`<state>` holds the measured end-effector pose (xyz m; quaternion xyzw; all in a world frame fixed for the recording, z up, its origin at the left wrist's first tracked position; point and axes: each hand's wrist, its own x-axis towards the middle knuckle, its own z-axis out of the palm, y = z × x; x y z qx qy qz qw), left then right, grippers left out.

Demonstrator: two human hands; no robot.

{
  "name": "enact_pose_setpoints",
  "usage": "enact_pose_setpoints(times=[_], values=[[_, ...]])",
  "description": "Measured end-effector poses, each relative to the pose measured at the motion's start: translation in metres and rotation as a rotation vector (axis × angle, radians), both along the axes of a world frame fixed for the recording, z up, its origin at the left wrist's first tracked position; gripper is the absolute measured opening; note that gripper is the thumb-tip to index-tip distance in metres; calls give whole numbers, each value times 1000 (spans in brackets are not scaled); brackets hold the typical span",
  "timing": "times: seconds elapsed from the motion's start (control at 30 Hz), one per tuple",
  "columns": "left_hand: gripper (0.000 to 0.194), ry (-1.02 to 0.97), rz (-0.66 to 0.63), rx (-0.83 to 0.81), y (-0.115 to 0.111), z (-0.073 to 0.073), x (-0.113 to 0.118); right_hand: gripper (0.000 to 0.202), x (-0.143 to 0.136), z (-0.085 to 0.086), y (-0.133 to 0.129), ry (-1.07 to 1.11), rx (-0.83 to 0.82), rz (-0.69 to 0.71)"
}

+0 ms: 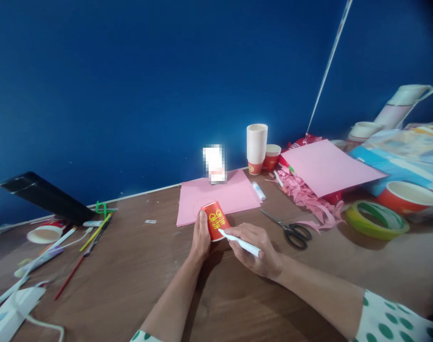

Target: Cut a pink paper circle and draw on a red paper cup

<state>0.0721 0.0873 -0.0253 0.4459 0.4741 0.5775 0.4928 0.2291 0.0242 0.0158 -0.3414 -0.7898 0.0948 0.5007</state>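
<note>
A red paper cup with yellow characters is tilted over the wooden table, just in front of the pink paper sheets. My left hand is closed around the cup's left side, thumb on its face. In my right hand is a white marker, its tip at the lower part of the cup's printed side. Fingers of my right hand are also close to the cup's right edge. A faint round outline shows on the pink paper behind the cup.
Scissors, a glue stick and green tape lie to the right, near pink paper shreds. Stacked cups stand by the blue wall. Brushes, a black object and a power strip are at the left.
</note>
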Motion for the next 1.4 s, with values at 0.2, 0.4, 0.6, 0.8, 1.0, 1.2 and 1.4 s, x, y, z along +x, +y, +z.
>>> enact_pose_setpoints(times=[0.2, 0.4, 0.6, 0.8, 1.0, 1.2, 1.4], values=[[52, 135, 22, 14, -1, 4, 1, 23, 0, 0, 0, 5, -6, 1], [52, 104, 17, 13, -2, 6, 1, 23, 0, -1, 0, 7, 0, -4], [53, 116, -3, 3, -2, 7, 2, 23, 0, 0, 0, 3, -2, 4], [52, 145, 3, 7, -2, 9, 2, 23, -1, -1, 0, -4, -2, -17], [53, 173, 12, 26, -2, 9, 2, 23, 0, -2, 0, -7, -25, -11], [54, 166, -1, 22, -2, 9, 2, 22, 0, -1, -1, -12, -26, -10], [55, 182, -2, 22, -2, 9, 4, 21, -1, -2, 0, -11, -19, -3]])
